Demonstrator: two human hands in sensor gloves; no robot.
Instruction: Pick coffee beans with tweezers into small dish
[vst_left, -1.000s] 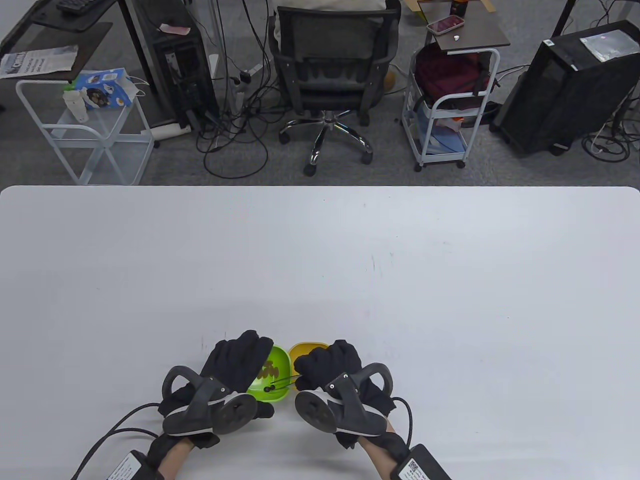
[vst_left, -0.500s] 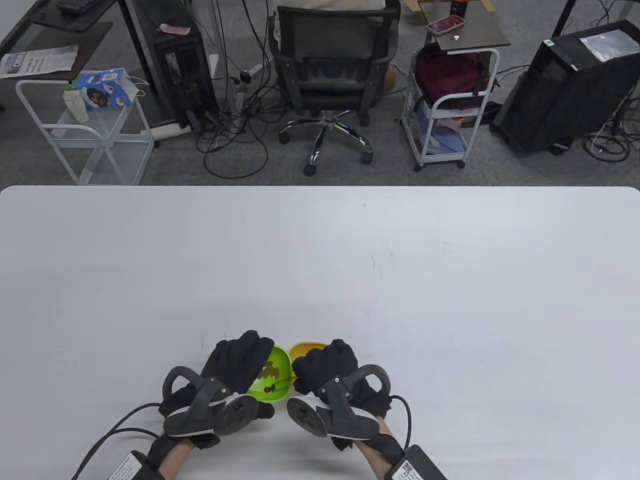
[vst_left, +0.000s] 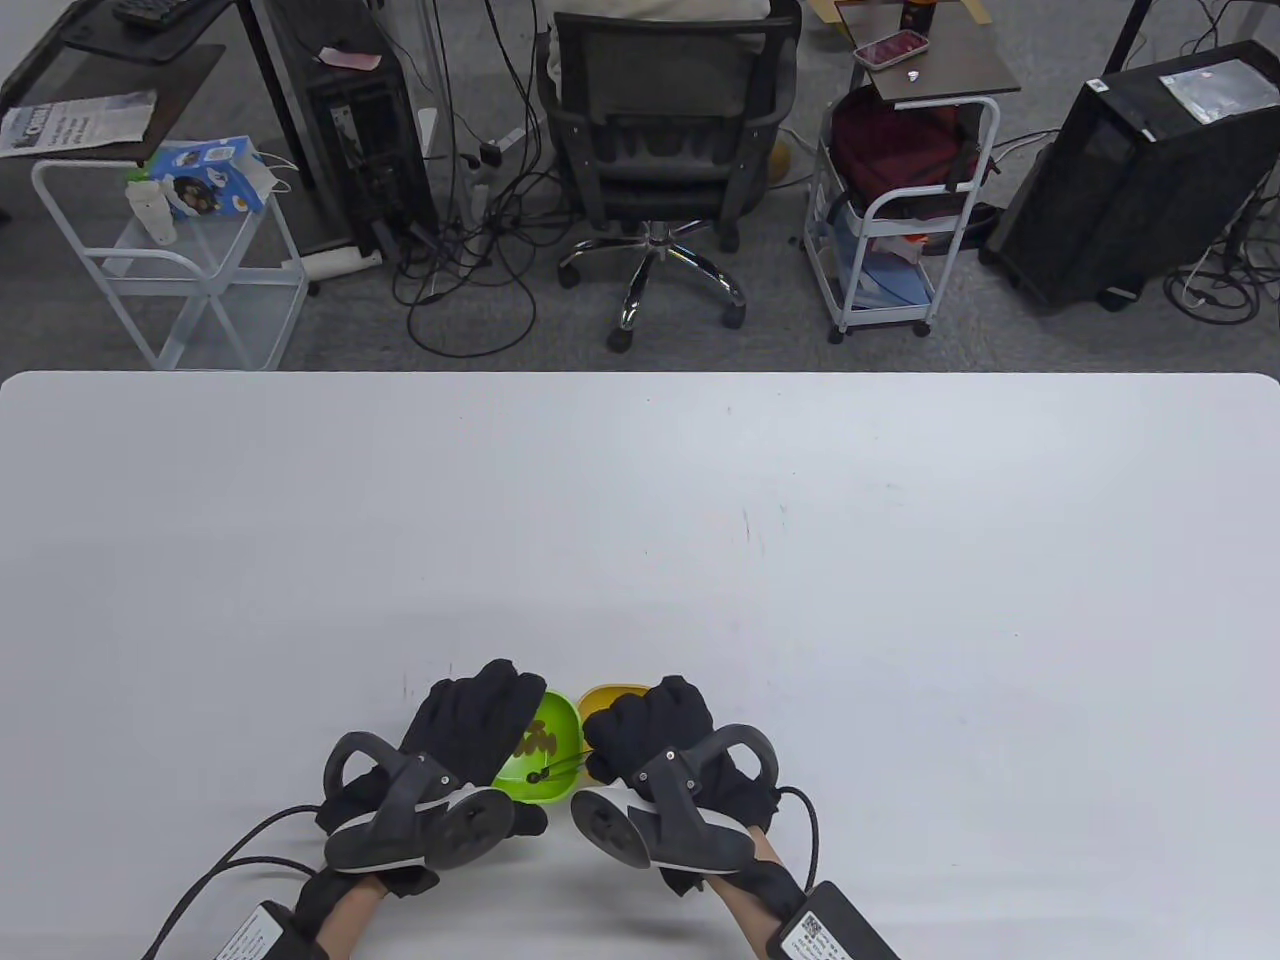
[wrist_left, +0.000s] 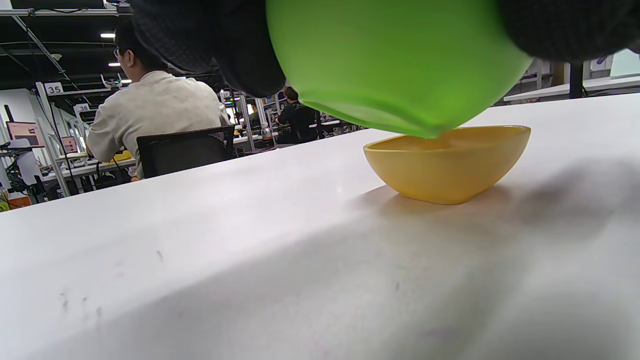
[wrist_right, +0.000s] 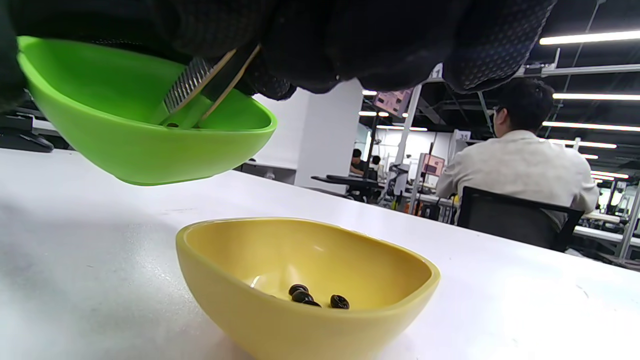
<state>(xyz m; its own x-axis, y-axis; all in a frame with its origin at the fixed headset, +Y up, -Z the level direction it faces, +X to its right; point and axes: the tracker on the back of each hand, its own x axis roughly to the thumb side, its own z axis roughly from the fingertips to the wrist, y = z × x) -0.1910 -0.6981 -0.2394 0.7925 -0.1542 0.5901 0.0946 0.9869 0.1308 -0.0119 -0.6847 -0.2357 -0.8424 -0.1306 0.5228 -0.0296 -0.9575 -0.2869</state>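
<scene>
My left hand (vst_left: 478, 712) grips a green dish (vst_left: 553, 745) and holds it tilted, lifted off the table; in the left wrist view the green dish (wrist_left: 395, 65) hangs above the tabletop. Several coffee beans (vst_left: 536, 742) lie in it. My right hand (vst_left: 645, 735) pinches the tweezers (vst_left: 562, 770), whose tips reach into the green dish with a dark bean (vst_left: 541, 777) at the tip. In the right wrist view the tweezers (wrist_right: 200, 85) dip into the green dish (wrist_right: 145, 135). A yellow dish (wrist_right: 300, 295) stands on the table with three beans (wrist_right: 312, 298) inside.
The yellow dish (vst_left: 603, 697) sits just behind my right hand, touching nothing else. The white table (vst_left: 800, 560) stretches far beyond both dishes. Glove cables trail off the near edge. An office chair (vst_left: 660, 130) and carts stand past the far edge.
My right hand has shifted slightly left toward the green dish, and its tracker has swung left. The tweezers' tips stay inside the green dish. My left hand has not moved.
</scene>
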